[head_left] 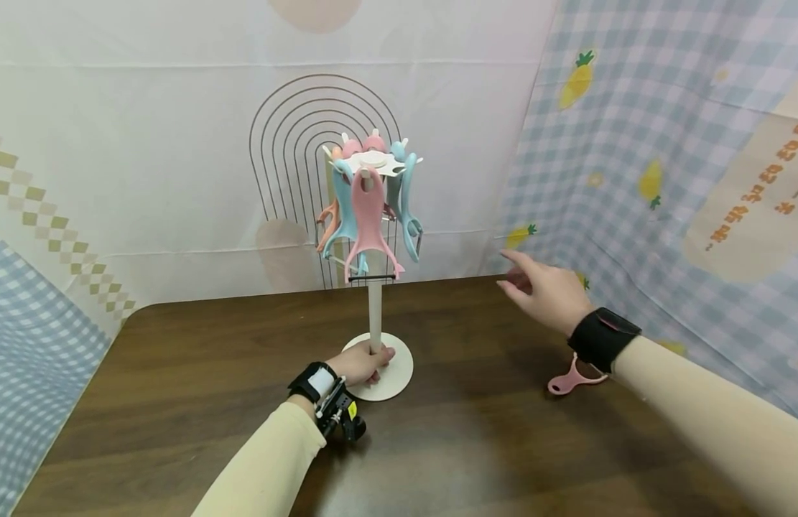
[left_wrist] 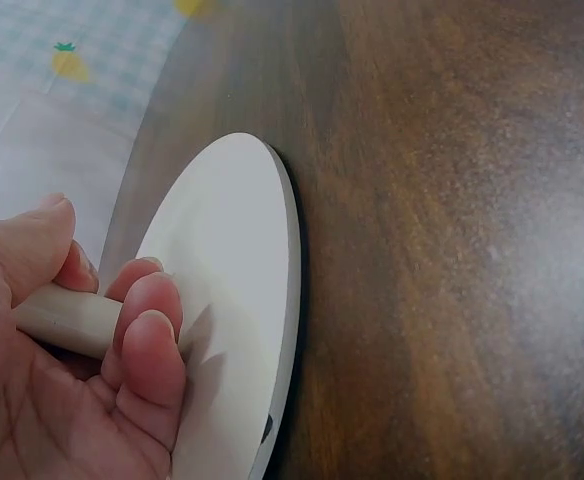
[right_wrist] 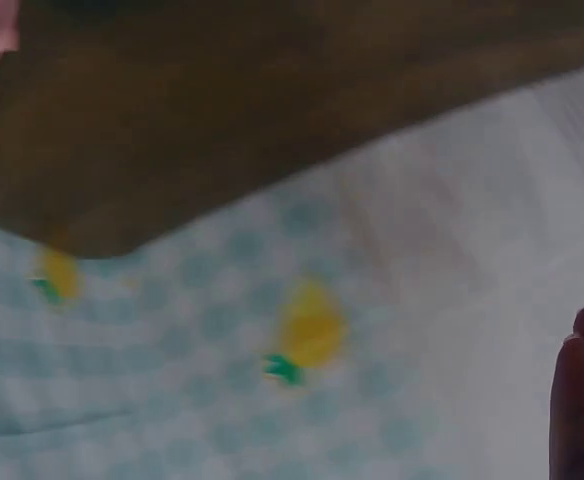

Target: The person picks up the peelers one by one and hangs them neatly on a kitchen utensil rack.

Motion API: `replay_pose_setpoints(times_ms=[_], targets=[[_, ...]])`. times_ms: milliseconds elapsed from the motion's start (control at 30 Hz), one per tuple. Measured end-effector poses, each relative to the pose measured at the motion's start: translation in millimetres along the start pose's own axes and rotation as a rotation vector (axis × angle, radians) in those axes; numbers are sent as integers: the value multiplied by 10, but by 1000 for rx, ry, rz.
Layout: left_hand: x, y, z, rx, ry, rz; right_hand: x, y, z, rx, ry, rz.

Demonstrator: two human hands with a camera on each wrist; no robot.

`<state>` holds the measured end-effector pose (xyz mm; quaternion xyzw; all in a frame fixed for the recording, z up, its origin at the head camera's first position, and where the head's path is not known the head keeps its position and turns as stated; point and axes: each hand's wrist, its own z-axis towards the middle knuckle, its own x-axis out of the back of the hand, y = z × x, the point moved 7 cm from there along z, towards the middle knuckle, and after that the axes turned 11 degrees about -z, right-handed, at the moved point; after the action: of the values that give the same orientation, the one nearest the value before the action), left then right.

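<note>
A white stand with a round base (head_left: 399, 370) and a thin post (head_left: 376, 309) stands upright on the table. My left hand (head_left: 360, 362) grips the post just above the base; in the left wrist view its fingers (left_wrist: 152, 350) curl round it. Several pink, blue and orange peelers (head_left: 368, 215) hang from the white hooked top (head_left: 373, 162). My right hand (head_left: 544, 291) is in the air to the right of the stand, thumb and fingers apart, holding nothing. Below its wrist a pink peeler (head_left: 567, 380) lies on the table, partly hidden by the wristband.
The brown wooden table (head_left: 211, 402) ends at a white patterned cloth (head_left: 179, 179) behind. A blue checked cloth (head_left: 631, 143) with pineapples hangs at the right, close to my right hand. Another checked cloth (head_left: 30, 359) hangs at the left.
</note>
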<state>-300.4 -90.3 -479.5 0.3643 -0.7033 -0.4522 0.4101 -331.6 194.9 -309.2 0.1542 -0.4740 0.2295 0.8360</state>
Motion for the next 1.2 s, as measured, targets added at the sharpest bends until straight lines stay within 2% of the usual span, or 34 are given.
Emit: replay_pose_setpoints(times_ms=[167,333,533,833,1200], targets=[[2,-23,19,15,-3,-13,-201,188,-301,84,-89,-58],[-12,-27,6,21,-1,-6,-390,264,-643,230,-151,-105],[-5,5,-6,23,-1,1,-492,400,-977,344,-248,-155],[31,-10,10,40,14,-10,-536,597,-1316,526,-257,-241],[2,-4,6,39,4,-17,-621,628,-1467,594,-372,-265]])
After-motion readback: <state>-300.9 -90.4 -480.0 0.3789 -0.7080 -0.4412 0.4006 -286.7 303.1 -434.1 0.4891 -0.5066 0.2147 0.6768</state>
